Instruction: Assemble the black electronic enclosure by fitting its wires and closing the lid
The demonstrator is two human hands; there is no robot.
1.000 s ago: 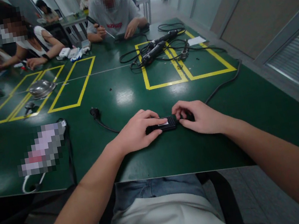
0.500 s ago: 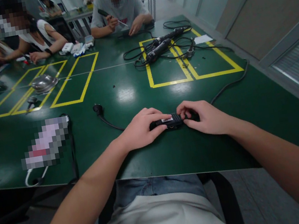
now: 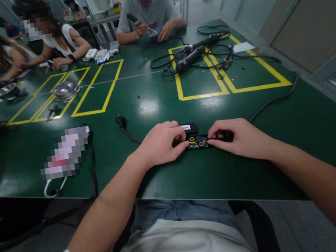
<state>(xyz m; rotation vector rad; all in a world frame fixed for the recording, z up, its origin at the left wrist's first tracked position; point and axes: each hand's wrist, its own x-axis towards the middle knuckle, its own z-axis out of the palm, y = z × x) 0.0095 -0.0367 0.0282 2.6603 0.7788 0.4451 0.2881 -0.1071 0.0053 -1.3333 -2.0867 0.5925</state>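
A narrow black electronics case (image 3: pixel 198 142) lies opened on the table, and its circuit board with copper-ringed coils faces up. My left hand (image 3: pixel 164 144) is closed on the case's left end, thumb along the near side. The fingertips of my right hand (image 3: pixel 237 136) pinch the right end, where a dark cord leaves under the palm. Just behind the case sits its black ribbed cover (image 3: pixel 189 128) with a white label, close to my left fingers, which hide its left part. A black power plug (image 3: pixel 120 121) on a cord rests to the left.
Black corded screwdrivers (image 3: pixel 190 58) lie within yellow tape marks at the back right. A metal bowl (image 3: pixel 66 90) stands left, beyond a pixelated pale object (image 3: pixel 66 153). Co-workers sit opposite and at left; one (image 3: pixel 149 13) holds a screwdriver. The table edge (image 3: pixel 199 200) runs before me.
The labelled cover has come off the case and now lies behind it, exposing the circuit board. Both hands now hold the case's ends. The view has shifted left.
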